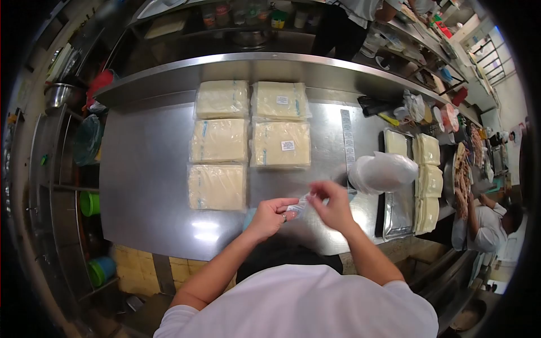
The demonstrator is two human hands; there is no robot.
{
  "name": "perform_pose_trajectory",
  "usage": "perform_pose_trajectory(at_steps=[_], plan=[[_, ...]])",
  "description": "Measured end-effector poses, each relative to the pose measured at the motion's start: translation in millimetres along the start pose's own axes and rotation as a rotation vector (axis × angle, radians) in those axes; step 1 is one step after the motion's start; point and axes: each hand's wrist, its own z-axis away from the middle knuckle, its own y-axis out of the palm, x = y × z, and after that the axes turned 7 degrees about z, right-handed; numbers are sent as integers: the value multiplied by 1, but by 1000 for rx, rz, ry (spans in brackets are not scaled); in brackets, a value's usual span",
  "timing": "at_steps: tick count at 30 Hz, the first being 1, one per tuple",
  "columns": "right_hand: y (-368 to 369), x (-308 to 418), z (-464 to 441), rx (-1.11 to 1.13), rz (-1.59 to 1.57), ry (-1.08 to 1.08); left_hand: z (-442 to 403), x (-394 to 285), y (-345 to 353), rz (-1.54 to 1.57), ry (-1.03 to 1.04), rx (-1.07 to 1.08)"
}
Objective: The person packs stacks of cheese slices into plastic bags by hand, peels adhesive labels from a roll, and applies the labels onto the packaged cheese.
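Observation:
My left hand (269, 218), near the front edge of the steel table, has its fingers closed on a small strip of white labels (296, 209). My right hand (332, 205) is pinched at the upper end of that strip, slightly blurred. Beyond my hands lie flat, pale yellow stacks sealed in clear plastic bags, in two columns. The nearest pack (217, 187) in the left column shows no white label. In the right column, the front pack (282, 145) and the back pack (282, 100) each carry a white printed label.
A long strip of printed labels (348, 141) lies right of the packs. Beside it are clear plastic bags (389, 172), a metal tray (399, 219) and pale yellow stacks (429, 180). A raised steel ledge (270, 58) borders the back. Another person (489, 225) works at right.

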Motion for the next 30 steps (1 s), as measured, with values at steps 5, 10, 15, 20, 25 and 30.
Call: perform_pose_trajectory(at_steps=[5,10,15,20,25,30], plan=[[13,37,72,-87,200,-16,22,3,14,33,31,101],[16,40,95,-213,365,-137,43,9,20,-77,31,188],[16,45,110,-243,425,-229,57,19,18,-1,-35,219],[22,45,120,-190,421,-225,63,31,17,-34,24,206],[21,60,121,-145,313,-83,59,46,17,-17,129,244],[21,47,113,-132,233,-44,55,40,18,-140,160,240]])
